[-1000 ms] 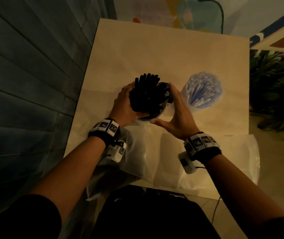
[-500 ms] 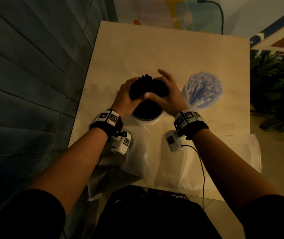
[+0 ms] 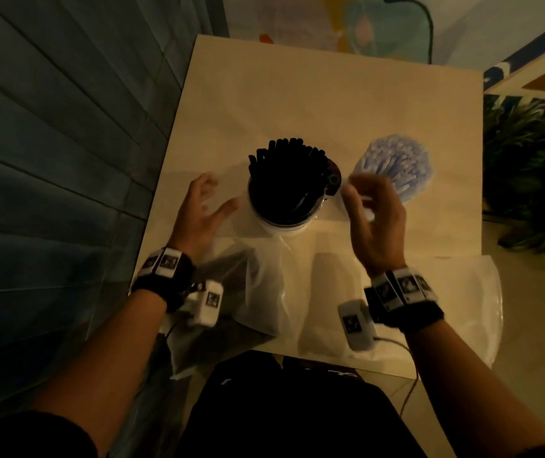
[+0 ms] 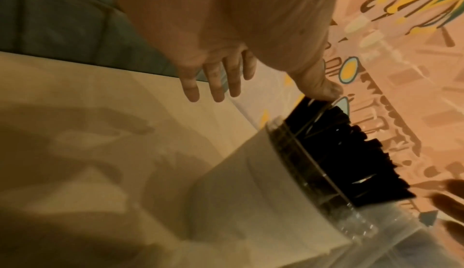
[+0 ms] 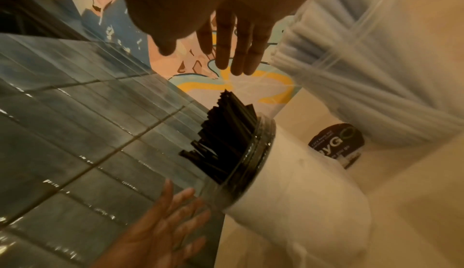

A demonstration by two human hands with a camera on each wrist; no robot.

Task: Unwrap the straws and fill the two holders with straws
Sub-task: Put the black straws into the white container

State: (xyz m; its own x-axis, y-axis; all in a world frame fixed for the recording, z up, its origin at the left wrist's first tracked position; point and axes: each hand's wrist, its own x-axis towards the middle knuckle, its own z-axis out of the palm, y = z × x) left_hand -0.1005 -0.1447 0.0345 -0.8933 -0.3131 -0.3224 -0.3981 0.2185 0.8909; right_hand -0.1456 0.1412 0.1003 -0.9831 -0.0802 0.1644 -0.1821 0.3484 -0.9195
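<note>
Risk of tipping: tall white cylindrical holder (image 3: 282,223), packed with black plastic straws (image 3: 286,175), stands mid-table between spread, empty left hand (image 3: 200,214) and loosely open right hand (image 3: 375,223); a stray knock could topple it.

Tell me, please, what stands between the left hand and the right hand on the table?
Between the left hand and the right hand stands the white holder filled with black straws; neither hand touches it. The head view shows this best.

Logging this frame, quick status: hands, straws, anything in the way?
Left hand and right hand open, either side of holder. Black straws standing in it; white straws fill second holder. Empty wrappers on near table edge.
</note>
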